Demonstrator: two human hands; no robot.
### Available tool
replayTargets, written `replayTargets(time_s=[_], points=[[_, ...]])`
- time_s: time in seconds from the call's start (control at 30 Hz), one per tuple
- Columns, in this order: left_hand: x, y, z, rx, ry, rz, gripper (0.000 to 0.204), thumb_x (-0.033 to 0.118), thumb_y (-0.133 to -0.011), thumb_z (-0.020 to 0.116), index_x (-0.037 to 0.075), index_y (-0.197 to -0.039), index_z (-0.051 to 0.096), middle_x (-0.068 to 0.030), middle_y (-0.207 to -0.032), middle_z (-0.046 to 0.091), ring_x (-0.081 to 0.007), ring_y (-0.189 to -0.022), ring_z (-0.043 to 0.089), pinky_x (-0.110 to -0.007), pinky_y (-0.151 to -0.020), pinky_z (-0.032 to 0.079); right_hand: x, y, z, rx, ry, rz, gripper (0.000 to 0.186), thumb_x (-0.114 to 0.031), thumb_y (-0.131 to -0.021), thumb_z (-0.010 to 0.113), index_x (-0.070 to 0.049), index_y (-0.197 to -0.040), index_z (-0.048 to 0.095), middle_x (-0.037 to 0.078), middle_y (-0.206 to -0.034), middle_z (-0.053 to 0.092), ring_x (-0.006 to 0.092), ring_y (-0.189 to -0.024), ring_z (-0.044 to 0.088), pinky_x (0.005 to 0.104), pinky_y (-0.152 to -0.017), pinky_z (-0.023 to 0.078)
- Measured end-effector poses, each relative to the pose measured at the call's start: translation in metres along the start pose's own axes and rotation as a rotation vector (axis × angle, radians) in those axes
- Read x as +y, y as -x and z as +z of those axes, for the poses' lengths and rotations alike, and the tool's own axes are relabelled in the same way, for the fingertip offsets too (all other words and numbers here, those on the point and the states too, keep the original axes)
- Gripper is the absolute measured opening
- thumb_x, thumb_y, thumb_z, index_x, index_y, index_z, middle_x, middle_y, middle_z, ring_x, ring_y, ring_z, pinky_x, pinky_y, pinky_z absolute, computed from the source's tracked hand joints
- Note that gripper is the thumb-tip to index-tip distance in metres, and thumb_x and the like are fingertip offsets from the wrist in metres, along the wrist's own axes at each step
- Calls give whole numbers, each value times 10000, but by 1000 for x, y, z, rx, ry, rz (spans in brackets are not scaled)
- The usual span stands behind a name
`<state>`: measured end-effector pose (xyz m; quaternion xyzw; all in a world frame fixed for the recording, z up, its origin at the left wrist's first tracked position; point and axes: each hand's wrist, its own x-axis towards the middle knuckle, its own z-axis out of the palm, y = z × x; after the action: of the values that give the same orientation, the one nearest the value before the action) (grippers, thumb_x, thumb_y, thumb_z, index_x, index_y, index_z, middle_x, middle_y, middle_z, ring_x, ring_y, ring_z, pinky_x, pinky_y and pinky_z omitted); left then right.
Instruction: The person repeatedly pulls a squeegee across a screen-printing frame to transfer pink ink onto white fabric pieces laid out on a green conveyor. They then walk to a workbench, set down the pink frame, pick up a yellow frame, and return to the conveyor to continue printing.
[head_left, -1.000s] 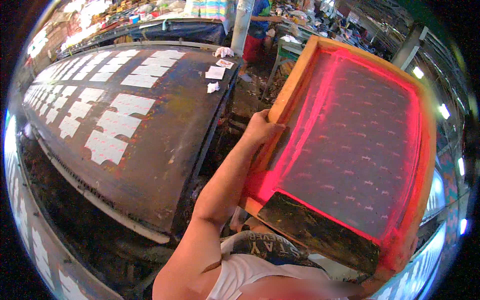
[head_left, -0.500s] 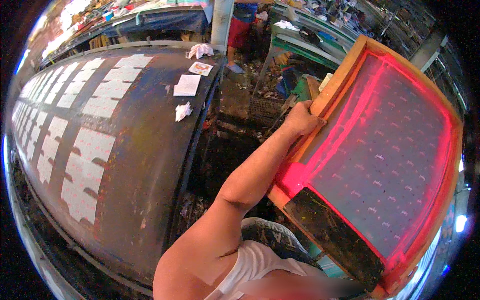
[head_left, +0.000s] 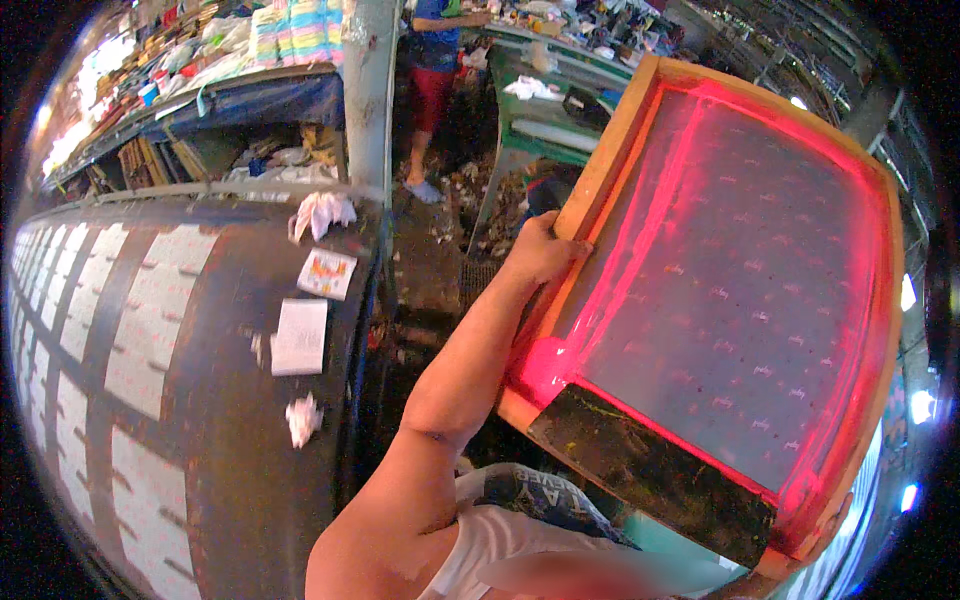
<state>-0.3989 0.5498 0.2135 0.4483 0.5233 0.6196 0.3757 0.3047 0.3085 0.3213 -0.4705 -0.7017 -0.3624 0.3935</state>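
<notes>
My left hand [head_left: 548,250] grips the left wooden edge of a large screen-printing frame [head_left: 604,165], held tilted at my right. Its grey translucent mesh [head_left: 735,290] bears small repeated marks and a pink ink border, with a wet pink pool [head_left: 548,365] at the lower left corner. A dark stained strip [head_left: 650,470] crosses the frame's near end. My right hand [head_left: 836,515], mostly hidden, holds the frame's lower right edge. To my left is a long dark printing table [head_left: 235,470] with rows of white cut pieces [head_left: 160,320].
Crumpled paper [head_left: 322,215], a printed sheet [head_left: 325,275] and white sheets [head_left: 298,338] lie along the table's end. A pillar [head_left: 368,100] stands beyond it. A co-worker [head_left: 433,90] in red shorts stands by a green table [head_left: 520,135]. Heaped goods [head_left: 215,50] fill a back shelf.
My view has swung, so the near table's end and papers sit lower in it and the co-worker shows more. The frame shifted right, then back left, still in my grip.
</notes>
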Motion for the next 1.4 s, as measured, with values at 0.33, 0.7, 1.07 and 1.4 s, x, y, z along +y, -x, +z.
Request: replayTargets(time_s=[0.33, 0.7, 1.07, 1.4], points=[[1, -187, -120, 105, 200, -86, 576, 133, -885, 932, -22, -1402, 730, -141, -1177, 830, -227, -1047, 779, -390, -979, 607, -169, -193, 207, 171, -788, 507, 730, -482, -1116, 608, -7, -1649, 453, 235, -1658, 496, 406, -1416, 615, 558, -1133, 582], [-5, -329, -220, 252, 161, -18, 567, 120, -909, 912, -9, -1426, 718, -110, -1207, 817, -206, -1063, 767, -373, -978, 596, -232, -308, 412, 190, -582, 166, 676, -357, -1111, 661, -17, -1663, 469, 268, -1637, 551, 402, -1422, 633, 501, -1127, 601], [-30, -558, -252, 317, 90, 29, 571, 163, -918, 911, -34, -1415, 711, -130, -1204, 813, -210, -1055, 762, -380, -960, 598, -242, -431, 676, 255, -1009, 269, 622, -427, -1164, 528, -60, -1660, 451, 250, -1659, 501, 437, -1424, 616, 556, -1122, 606], [7, -691, -336, 501, 30, 126, 611, 165, -895, 941, -6, -1437, 718, -104, -1190, 815, -191, -1021, 755, -377, -957, 593, -289, -557, 858, 125, -224, -376, 469, -374, -1132, 617, -89, -1502, 656, 256, -1542, 640, 496, -1425, 617, 606, -1187, 530]])
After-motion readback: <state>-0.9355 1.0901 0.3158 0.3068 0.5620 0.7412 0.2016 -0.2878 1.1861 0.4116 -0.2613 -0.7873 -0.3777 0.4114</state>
